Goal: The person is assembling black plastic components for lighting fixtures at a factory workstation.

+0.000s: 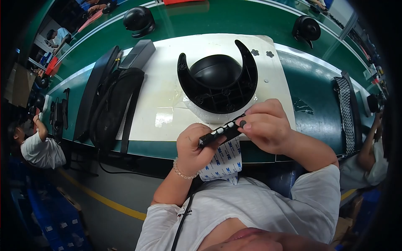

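Observation:
My left hand (194, 144) is closed round one end of a folded black strip (227, 127) with a row of white round spots. A white backing sheet (224, 161) with blue print hangs beneath it. My right hand (270, 125) is at the strip's other end, thumb and finger pinching a small dark round pad (242, 124). Just beyond my hands, a black crescent-shaped plastic part (224, 98) has its ribbed underside showing. It rests on bubble wrap (199, 113), with a rounded black hollow (215, 71) between its horns.
A white board (161, 92) covers the bench middle. Two dark flower-shaped pieces (262, 53) lie at its far right. Black bags (115, 108) and a grey tray (137, 54) are on the left, a mesh strip (344, 113) on the right. Rounded black units (139, 21) stand behind; co-workers sit both sides.

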A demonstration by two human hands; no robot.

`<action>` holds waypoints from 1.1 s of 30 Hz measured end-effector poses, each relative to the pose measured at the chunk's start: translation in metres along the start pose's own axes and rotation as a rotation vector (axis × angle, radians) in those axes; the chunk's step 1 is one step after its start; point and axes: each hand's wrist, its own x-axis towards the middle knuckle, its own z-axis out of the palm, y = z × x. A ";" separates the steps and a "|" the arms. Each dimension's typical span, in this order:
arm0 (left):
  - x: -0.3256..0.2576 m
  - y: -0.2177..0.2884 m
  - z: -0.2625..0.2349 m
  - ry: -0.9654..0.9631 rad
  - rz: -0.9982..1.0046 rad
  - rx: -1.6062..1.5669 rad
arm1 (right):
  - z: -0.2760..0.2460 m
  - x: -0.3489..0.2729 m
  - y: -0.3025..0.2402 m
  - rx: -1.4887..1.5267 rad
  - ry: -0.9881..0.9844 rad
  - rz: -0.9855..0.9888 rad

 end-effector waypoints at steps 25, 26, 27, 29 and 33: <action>0.002 0.001 0.001 -0.001 0.008 0.074 | 0.021 0.003 -0.009 0.385 0.196 -0.145; 0.002 0.000 0.000 0.019 0.069 0.072 | 0.017 0.013 -0.013 0.420 0.245 0.001; 0.002 -0.001 -0.001 0.038 0.133 0.068 | 0.013 0.021 -0.010 0.469 0.248 0.069; 0.002 0.004 0.004 0.133 0.162 0.139 | 0.001 0.039 -0.003 0.506 0.164 0.195; 0.002 0.001 0.006 0.235 0.177 0.241 | -0.005 0.061 0.001 0.496 -0.024 0.407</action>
